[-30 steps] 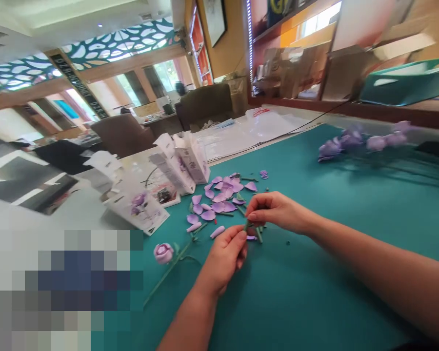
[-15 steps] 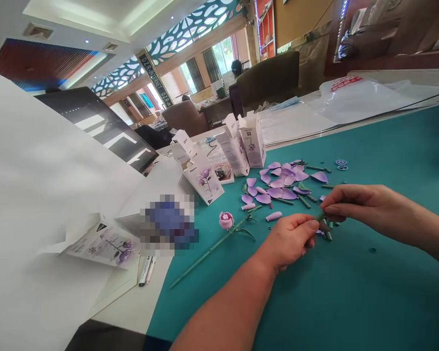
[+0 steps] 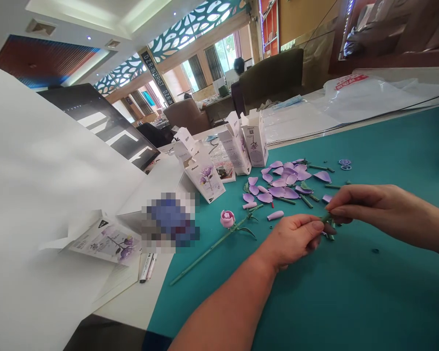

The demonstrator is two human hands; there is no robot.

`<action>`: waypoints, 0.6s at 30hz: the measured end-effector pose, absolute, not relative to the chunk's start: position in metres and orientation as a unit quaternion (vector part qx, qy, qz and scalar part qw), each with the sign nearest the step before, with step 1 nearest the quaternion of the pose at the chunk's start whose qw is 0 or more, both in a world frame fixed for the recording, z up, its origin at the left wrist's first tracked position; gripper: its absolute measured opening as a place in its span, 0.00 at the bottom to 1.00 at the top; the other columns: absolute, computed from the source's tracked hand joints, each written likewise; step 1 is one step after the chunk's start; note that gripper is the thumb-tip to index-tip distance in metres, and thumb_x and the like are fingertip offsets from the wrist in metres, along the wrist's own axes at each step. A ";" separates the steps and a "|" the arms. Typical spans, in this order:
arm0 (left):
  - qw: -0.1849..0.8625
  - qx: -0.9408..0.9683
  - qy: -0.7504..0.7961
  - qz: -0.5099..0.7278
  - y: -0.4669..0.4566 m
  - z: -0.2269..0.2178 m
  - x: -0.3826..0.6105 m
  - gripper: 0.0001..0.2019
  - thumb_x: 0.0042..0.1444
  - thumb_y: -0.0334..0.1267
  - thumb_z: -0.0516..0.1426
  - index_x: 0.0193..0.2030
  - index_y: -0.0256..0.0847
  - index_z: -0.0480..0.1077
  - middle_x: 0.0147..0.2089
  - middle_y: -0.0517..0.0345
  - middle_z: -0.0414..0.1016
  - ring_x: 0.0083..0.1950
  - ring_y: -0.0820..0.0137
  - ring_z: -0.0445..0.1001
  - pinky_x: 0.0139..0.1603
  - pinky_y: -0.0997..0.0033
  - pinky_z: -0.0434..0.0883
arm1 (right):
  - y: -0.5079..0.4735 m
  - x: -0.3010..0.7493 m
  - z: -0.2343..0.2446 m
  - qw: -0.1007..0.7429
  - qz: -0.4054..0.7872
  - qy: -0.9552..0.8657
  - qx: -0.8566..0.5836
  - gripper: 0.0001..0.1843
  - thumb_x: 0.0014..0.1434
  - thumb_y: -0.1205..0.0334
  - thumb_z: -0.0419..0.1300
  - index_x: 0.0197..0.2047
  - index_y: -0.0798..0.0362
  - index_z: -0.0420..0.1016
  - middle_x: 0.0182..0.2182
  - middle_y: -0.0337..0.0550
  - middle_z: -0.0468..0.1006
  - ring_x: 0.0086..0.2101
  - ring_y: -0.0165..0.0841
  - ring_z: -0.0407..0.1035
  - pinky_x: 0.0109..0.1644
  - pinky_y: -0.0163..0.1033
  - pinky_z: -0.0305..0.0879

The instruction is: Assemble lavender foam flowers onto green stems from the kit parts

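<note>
Between the fingertips of my left hand (image 3: 296, 239) and my right hand (image 3: 366, 202) is a small green flower piece (image 3: 325, 218), mostly covered by the fingers. Both hands are closed in a pinch on it. Beyond them lies a loose heap of purple petals (image 3: 283, 192) mixed with short green stem pieces (image 3: 305, 201). A pale pink tapered piece (image 3: 275, 215) rests just left of my left hand. Farther left, an artificial rose (image 3: 227, 219) with a long green stem (image 3: 201, 263) and thin leaves lies on the teal mat (image 3: 336, 302).
Open white boxes with flower prints (image 3: 205, 178) stand behind the mat, and another box (image 3: 109, 241) lies at the left. Two markers (image 3: 148, 268) sit by the mat's edge. Blue ring-shaped parts (image 3: 345, 165) and a tiny dark green part (image 3: 375, 251) lie on the mat.
The view has shifted slightly. Both hands stay together with the green piece, their fingers moving only a little.
</note>
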State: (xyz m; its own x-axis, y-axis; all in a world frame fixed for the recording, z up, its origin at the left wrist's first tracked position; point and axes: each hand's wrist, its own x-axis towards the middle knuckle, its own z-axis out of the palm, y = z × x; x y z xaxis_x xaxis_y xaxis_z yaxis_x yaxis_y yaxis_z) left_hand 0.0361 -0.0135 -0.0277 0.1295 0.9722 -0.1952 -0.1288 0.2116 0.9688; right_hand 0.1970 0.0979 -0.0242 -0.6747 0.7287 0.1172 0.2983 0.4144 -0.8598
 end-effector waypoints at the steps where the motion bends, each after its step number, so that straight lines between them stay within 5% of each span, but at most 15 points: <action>1: 0.614 0.437 0.477 0.453 -0.014 -0.028 0.036 0.12 0.57 0.41 0.53 0.36 0.35 0.73 0.20 0.69 0.56 0.20 0.81 0.53 0.21 0.76 0.51 | 0.098 0.197 -0.023 0.244 0.435 -0.806 -0.319 0.23 0.45 0.35 0.60 0.25 0.48 0.76 0.22 0.41 0.74 0.25 0.34 0.68 0.28 0.38 0.67; 10: 0.642 0.431 0.433 0.464 -0.014 -0.031 0.033 0.13 0.57 0.44 0.54 0.35 0.35 0.73 0.21 0.68 0.56 0.20 0.81 0.53 0.20 0.76 0.48 | 0.094 0.197 -0.017 0.243 0.431 -0.809 -0.318 0.27 0.43 0.31 0.58 0.24 0.47 0.76 0.21 0.42 0.75 0.24 0.35 0.68 0.28 0.40 0.69; 18: 0.606 0.447 0.473 0.458 -0.015 -0.030 0.035 0.16 0.57 0.45 0.53 0.40 0.34 0.75 0.20 0.67 0.55 0.21 0.79 0.52 0.22 0.75 0.50 | 0.092 0.196 -0.015 0.238 0.417 -0.810 -0.337 0.21 0.45 0.38 0.59 0.23 0.48 0.76 0.20 0.43 0.74 0.24 0.36 0.67 0.28 0.40 0.66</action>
State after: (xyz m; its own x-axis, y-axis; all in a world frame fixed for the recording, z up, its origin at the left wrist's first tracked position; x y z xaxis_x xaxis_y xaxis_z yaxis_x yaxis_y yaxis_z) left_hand 0.0347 -0.0148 -0.0303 0.1331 0.9774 -0.1641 -0.1320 0.1815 0.9745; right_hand 0.1959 0.0917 -0.0147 -0.6597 0.7444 0.1033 0.3477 0.4242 -0.8361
